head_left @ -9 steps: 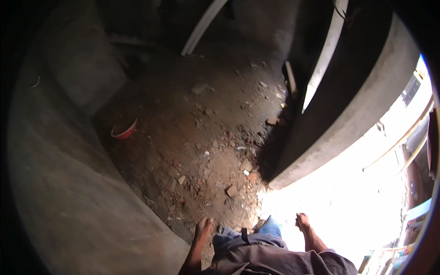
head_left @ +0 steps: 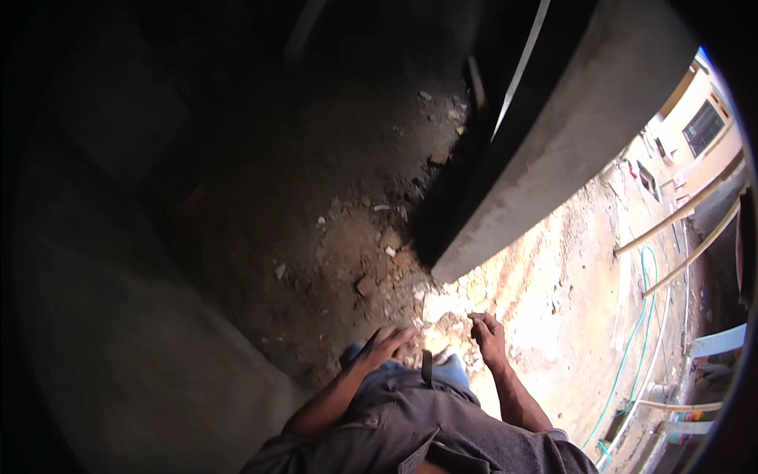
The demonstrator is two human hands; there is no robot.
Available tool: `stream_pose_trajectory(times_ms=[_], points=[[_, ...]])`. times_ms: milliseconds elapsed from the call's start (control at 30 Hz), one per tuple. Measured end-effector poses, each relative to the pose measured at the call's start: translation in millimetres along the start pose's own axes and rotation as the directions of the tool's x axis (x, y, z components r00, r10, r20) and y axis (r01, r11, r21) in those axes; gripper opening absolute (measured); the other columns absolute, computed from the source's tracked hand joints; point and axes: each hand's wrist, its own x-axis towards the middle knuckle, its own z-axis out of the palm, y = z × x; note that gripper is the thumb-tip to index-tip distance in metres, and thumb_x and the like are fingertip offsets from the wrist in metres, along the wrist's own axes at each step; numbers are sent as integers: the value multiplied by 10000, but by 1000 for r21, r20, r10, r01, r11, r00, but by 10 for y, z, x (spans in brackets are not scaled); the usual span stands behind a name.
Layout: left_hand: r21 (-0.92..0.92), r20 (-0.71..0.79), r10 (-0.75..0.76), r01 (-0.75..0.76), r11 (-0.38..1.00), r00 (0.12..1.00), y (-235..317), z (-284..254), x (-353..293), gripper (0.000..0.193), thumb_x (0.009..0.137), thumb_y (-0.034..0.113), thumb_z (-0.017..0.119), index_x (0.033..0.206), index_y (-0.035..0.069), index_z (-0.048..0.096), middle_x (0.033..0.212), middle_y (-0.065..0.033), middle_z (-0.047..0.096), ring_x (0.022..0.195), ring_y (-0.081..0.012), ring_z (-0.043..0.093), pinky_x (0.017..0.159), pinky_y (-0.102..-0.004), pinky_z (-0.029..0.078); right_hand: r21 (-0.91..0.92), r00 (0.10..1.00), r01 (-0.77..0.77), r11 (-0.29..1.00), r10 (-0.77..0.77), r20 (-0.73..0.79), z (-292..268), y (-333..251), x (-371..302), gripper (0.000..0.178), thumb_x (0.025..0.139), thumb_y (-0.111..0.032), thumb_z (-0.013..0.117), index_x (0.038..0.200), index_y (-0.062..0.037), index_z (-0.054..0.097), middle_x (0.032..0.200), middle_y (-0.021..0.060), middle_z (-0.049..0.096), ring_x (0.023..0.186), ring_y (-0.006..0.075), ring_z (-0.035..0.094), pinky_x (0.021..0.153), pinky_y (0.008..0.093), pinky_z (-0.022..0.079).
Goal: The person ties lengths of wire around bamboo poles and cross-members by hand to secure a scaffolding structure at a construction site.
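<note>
My left hand (head_left: 387, 345) is in front of my body, its slightly blurred fingers stretched toward the right, and I see nothing in it. To the right my right hand (head_left: 488, 338) is raised over the brightly lit ground, with its fingers curled in and the thumb side facing left. Whatever it may hold is hidden or too small to make out. Below both hands lie rubble and loose soil (head_left: 446, 324). The nearest distinct piece is a brownish brick fragment (head_left: 366, 286), ahead of my left hand and apart from it.
A grey wall edge (head_left: 505, 201) stands ahead on the right, and another wall (head_left: 197, 355) runs along my left. Outside, a green hose (head_left: 641, 316) lies on the ground near wooden poles (head_left: 671, 223). A pale building with a window (head_left: 703, 126) stands beyond.
Both hands have risen and come closer together, and the left fingers have stretched out. My view has turned rightward; the inside looks darker and the outside ground shows more detail.
</note>
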Motion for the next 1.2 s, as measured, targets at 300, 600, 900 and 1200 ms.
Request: stream_pose_trajectory(times_ms=[300,600,900,1200], points=[[-155,158,206,-182,971,966,131,2076,1144,461,983,373,476,1256,2,490,792,-9,540,624,-44,474,533,-182,402,-238,959,282,929,-283,32,-1252,-379,-421,276,950,-206,557,1120,-6,644,730,53,608,654,116,563,605,270,456],[-166,482,165,-95,982,861,-363,3454,1738,327,966,240,548,1210,22,541,1010,-29,600,859,-100,559,747,-242,472,15,981,13,1000,-10,-194,-2506,-98,-852,232,944,-175,576,1081,-6,656,764,15,597,659,78,509,606,240,422],[64,682,-96,71,995,725,-514,4168,2592,320,955,163,548,1232,6,517,1032,-28,574,985,-124,551,877,-269,445,66,918,-92,994,111,-380,-3164,31,-881,223,942,-150,567,1112,-21,632,721,12,582,628,79,503,566,227,400],[-4,840,235,-427,904,490,-303,5027,4086,245,882,-10,590,1116,56,557,965,-54,572,887,-129,567,776,-273,467,-586,816,-78,807,-285,-502,-4343,147,432,214,858,-111,600,1054,-25,608,1055,188,612,954,347,615,809,381,497]])
